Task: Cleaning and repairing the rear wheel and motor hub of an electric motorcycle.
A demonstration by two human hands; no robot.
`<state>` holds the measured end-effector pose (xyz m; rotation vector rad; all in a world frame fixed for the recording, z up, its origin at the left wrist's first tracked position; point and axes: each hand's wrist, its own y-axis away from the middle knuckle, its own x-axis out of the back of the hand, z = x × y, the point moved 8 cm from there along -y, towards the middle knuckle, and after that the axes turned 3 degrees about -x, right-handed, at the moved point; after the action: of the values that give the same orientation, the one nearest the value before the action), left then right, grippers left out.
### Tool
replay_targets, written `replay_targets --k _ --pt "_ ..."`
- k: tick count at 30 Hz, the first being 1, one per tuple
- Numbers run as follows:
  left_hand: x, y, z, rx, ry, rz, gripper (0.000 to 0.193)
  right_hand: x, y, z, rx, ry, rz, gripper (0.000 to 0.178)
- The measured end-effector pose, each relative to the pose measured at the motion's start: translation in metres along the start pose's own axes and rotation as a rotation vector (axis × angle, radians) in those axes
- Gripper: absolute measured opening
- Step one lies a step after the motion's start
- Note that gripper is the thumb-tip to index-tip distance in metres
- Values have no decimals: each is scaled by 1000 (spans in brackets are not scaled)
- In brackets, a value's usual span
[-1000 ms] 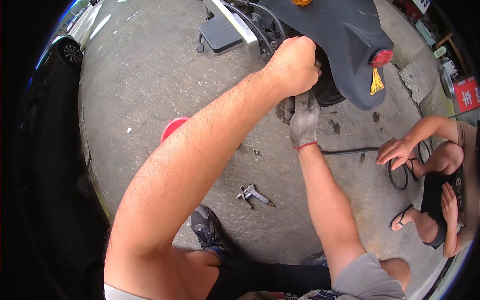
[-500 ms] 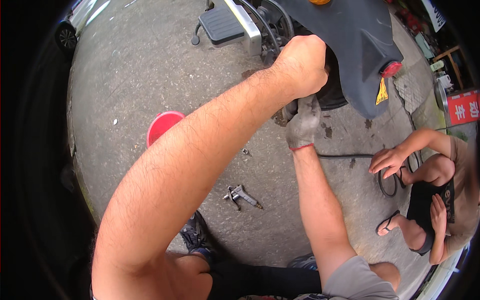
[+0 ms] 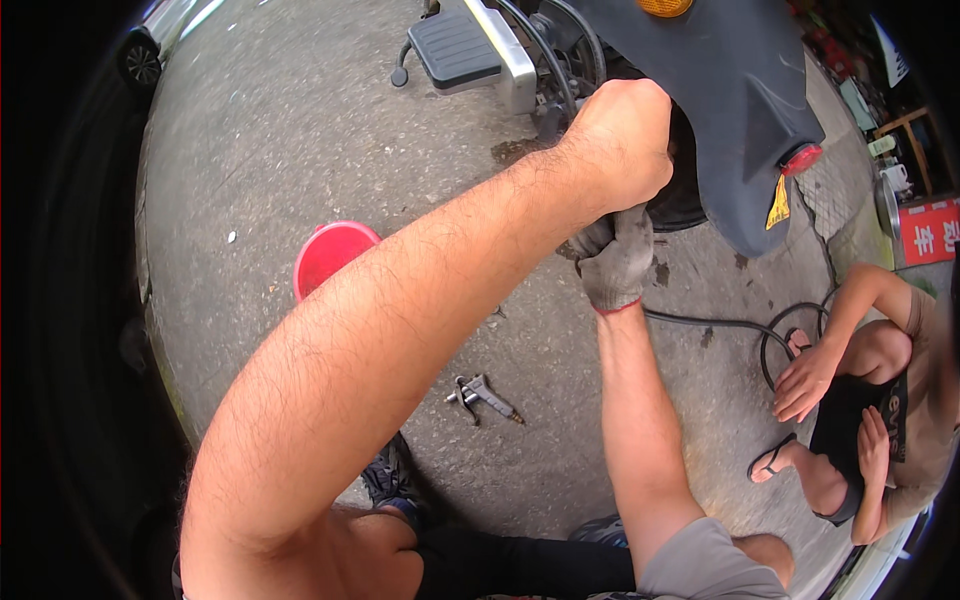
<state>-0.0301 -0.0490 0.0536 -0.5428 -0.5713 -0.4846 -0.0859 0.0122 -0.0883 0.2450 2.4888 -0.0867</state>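
My bare left hand [image 3: 625, 140] is closed in a fist beside the wheel [image 3: 685, 190], under the dark grey fender [image 3: 735, 110] of a scooter-like vehicle. What its fingers grip is hidden. Just below it, my right hand [image 3: 622, 258], in a dirty grey work glove with a red cuff, is curled close to the wheel's lower edge. Its fingers are partly hidden, and I cannot make out what they hold. My left forearm crosses the middle of the view. On the ground between my arms lies an air blow gun [image 3: 485, 398] of grey metal.
A red bucket [image 3: 335, 258] stands left of my forearm. Up front is a black footrest [image 3: 452, 52] on a silver bracket. To the right, a person [image 3: 880, 400] squats in flip-flops near a black hose [image 3: 725, 322]. A red sign [image 3: 928, 232] stands behind.
Both my hands appear slightly lower and farther right, along with the vehicle, as the view shifts. The squatting person's raised hand has dropped lower.
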Motion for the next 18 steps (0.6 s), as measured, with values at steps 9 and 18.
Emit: replay_targets --k 9,18 --pt "0 2 -2 8 -43 63 17 0 2 7 -67 10 112 31" --pt "-1 0 -1 -3 11 70 18 -7 -2 5 -69 -45 -17 26"
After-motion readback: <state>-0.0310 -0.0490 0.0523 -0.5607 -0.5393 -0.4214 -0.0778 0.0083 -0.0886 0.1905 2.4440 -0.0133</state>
